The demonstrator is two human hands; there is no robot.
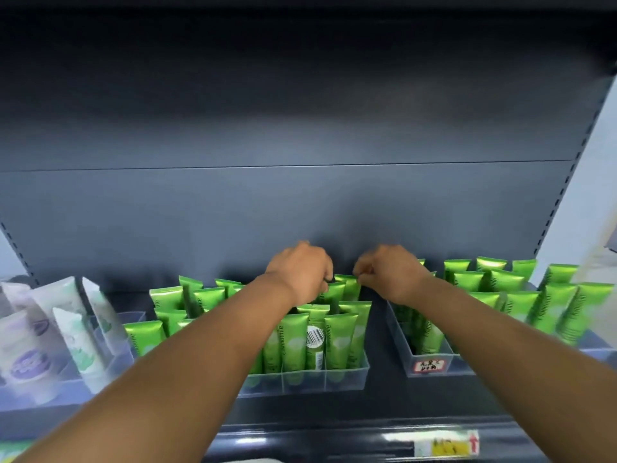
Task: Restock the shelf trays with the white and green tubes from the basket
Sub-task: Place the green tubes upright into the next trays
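Note:
Several green tubes [337,335] stand upright in a clear shelf tray [334,379] at the middle of the shelf. My left hand [302,272] reaches over the back of this tray, its fingers curled down onto a green tube in the back row [347,287]. My right hand [389,274] is level with it just to the right, fingertips pinching the top edge of that same back tube. One tube in the tray shows a barcode label [315,336]. The basket is out of view.
A second clear tray [430,365] of green tubes with a red-edged price tag sits at the right. White tubes [76,329] stand in a tray at the left. The dark shelf back panel [300,195] rises behind; a shelf lip with a yellow label [444,446] runs below.

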